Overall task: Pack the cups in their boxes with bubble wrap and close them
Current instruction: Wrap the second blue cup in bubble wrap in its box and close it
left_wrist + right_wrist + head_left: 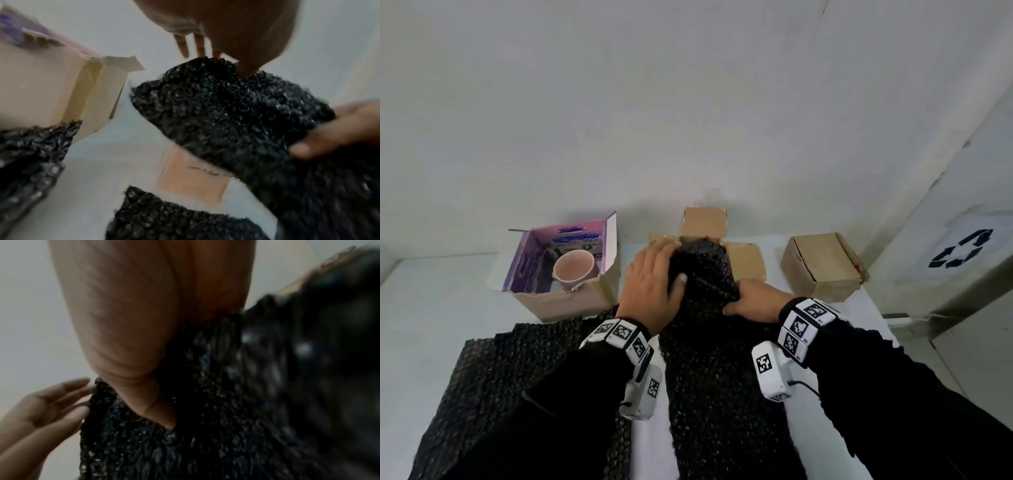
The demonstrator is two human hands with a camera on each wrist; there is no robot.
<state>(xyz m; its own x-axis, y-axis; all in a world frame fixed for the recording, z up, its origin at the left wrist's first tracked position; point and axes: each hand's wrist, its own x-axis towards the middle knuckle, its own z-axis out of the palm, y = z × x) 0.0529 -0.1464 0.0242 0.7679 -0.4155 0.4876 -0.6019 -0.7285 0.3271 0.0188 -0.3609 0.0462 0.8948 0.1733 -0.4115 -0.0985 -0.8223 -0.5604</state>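
A bundle of black bubble wrap [702,274] [226,113] sits over the open brown middle box [703,222], its tail trailing toward me. My left hand [654,284] [242,40] lies over the bundle's left top with straight fingers, thumb pressing into it. My right hand [750,301] [144,321] grips the wrap's right side, fingers curled under it. What the bundle contains is hidden. A pink cup [573,269] stands unwrapped in the open purple-lined box [558,301] at the left.
A closed cardboard box [822,267] stands at the right on the white table [431,308]. Another black bubble wrap sheet [500,359] lies at the front left. A bin with a recycling mark [962,253] is beyond the table's right edge. A wall rises close behind the boxes.
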